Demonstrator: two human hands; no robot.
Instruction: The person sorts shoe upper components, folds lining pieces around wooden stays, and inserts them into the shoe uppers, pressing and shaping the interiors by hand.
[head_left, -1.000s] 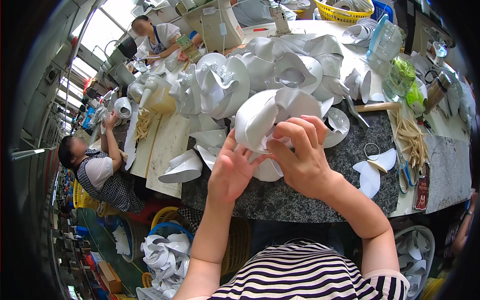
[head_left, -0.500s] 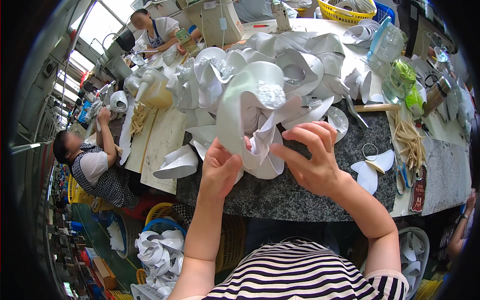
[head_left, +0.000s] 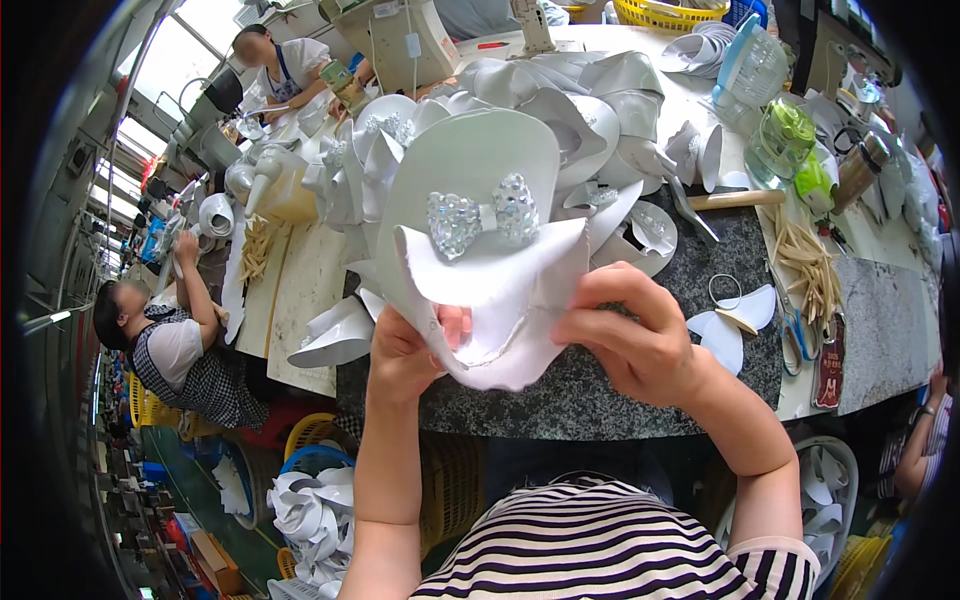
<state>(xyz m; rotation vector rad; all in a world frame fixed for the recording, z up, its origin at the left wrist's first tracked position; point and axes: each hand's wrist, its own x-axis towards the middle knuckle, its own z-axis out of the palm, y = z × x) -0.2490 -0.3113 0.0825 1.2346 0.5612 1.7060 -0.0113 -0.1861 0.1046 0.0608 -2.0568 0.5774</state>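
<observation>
While right forearm slants inward, left hand and right hand grasp opposite sides of white bow-trimmed piece.

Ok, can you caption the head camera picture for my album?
Two hands hold a curved white piece with a sparkly bow above a speckled tabletop.

A curved white piece bearing a sparkling bow is held in mid-air, its lower edge wavy

A yellow plastic basket sits at the far side; right, blue-handled scissors lie beside beige pointed strips.
</observation>
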